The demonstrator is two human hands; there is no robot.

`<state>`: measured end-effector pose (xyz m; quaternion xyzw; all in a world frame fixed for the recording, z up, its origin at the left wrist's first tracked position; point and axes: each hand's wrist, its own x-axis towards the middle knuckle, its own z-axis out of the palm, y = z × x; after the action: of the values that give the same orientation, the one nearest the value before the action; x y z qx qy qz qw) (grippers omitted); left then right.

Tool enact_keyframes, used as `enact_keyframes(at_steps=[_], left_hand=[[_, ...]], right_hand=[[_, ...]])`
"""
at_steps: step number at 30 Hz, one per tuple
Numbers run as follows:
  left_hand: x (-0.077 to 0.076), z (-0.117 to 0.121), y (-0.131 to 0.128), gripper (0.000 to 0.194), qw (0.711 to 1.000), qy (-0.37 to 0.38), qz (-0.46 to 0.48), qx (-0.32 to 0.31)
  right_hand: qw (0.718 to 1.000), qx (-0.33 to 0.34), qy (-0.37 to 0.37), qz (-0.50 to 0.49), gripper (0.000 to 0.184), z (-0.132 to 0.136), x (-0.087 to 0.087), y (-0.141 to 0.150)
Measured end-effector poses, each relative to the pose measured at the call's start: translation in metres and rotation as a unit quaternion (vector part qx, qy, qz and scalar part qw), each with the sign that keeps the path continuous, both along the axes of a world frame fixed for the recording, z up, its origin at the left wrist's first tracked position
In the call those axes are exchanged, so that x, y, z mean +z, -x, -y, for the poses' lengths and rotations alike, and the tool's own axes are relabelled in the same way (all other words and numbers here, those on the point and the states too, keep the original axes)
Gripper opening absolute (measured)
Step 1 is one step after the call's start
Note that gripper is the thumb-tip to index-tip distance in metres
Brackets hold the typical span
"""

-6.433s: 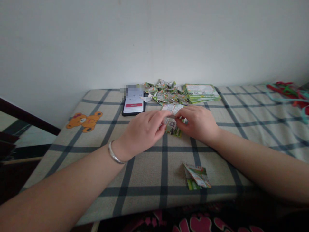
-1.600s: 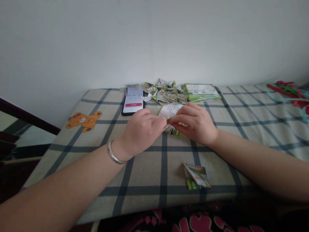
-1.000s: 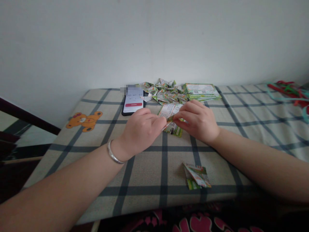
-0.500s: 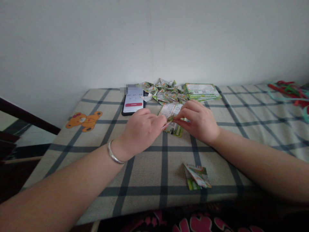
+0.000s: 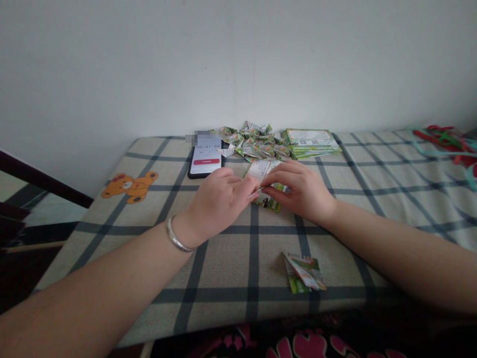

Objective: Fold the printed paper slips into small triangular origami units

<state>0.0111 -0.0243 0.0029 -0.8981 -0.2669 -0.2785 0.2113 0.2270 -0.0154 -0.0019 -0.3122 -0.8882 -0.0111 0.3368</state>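
Observation:
My left hand [image 5: 225,201], with a silver bangle at its wrist, is closed in a pinch on a small folded piece of printed paper [image 5: 255,194]. The fingertips of my right hand [image 5: 298,191] pinch the same piece from the other side, and the fingers hide most of it. Under both hands lies a flat green-and-white printed paper [image 5: 271,203], partly covered by them. Nearer the table's front edge is a loose folded paper [image 5: 304,272] of similar print, with a slanted flap.
Behind the hands sits a pile of folded printed papers [image 5: 257,141], beside a flat stack of printed papers [image 5: 313,140]. A phone [image 5: 204,159] showing a timer lies to the left. Tangled coloured strips [image 5: 443,139] are at far right on the checked tablecloth [image 5: 223,278].
My right hand has shifted slightly left and lower, its fingertips now closer to my left thumb. The left hand stays nearly still. The timer reading on the phone has changed.

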Motion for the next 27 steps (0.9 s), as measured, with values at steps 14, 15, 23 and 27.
enact_keyframes(at_steps=[14,15,23,27], left_hand=[[0.0003,-0.0010,-0.0002,0.011,0.995,0.078,0.026,0.056],[0.0000,-0.0014,0.0001,0.012,0.994,0.082,0.034,0.059],[-0.0015,-0.0025,0.0006,0.014,0.989,0.113,0.049,0.083],[-0.0003,-0.0039,0.0024,0.017,0.988,0.111,0.039,0.097]], right_hand=[[0.999,-0.022,0.031,-0.018,0.004,0.0001,0.0015,0.0006],[0.999,-0.020,0.038,-0.029,0.004,-0.0005,0.0013,0.0003],[0.994,-0.043,0.082,-0.055,0.008,-0.0035,0.0007,-0.0005],[0.993,-0.066,0.087,-0.051,0.007,-0.0048,0.0028,-0.0035]])
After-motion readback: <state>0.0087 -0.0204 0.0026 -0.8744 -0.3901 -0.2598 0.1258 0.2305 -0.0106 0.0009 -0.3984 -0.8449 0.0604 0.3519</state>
